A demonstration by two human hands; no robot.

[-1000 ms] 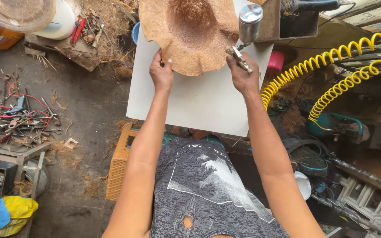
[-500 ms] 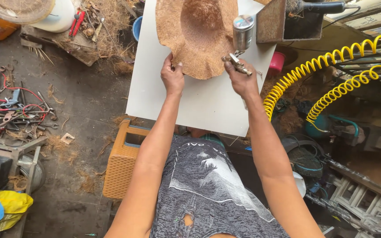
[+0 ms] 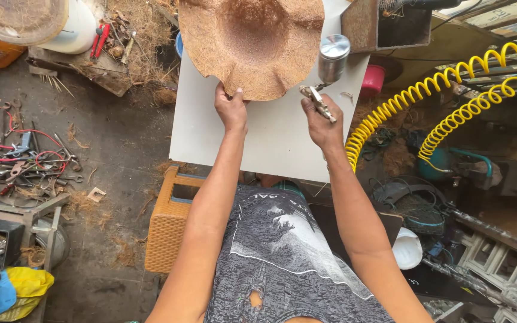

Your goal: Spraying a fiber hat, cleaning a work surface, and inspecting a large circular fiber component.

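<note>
A cluttered workshop floor of dark concrete is seen from above, strewn with coir fibre. At the far left a white bucket (image 3: 70,27) is set beside an orange drum, and below it a scatter of hand tools (image 3: 28,164) with red cables is spread on the ground. Nearer, a yellow bag (image 3: 22,287) lies at the left edge, and a woven orange stool (image 3: 169,224) is placed just left of the person's body.

A white board (image 3: 270,128) serves as the work surface in the middle. On its far end a round, wavy-edged coir mat (image 3: 252,42) with a dished centre is laid — its near rim is pinched by the left hand (image 3: 231,110), fingers closed on the edge.

Just to the right, a metal spray gun (image 3: 324,81) with a shiny cup on top is gripped by the right hand (image 3: 323,125), fingers wrapped round its handle, nozzle pointed toward the mat's right rim — whether it touches cannot be told.

At the far right, yellow coiled hoses (image 3: 450,101) are stretched across the clutter.
</note>
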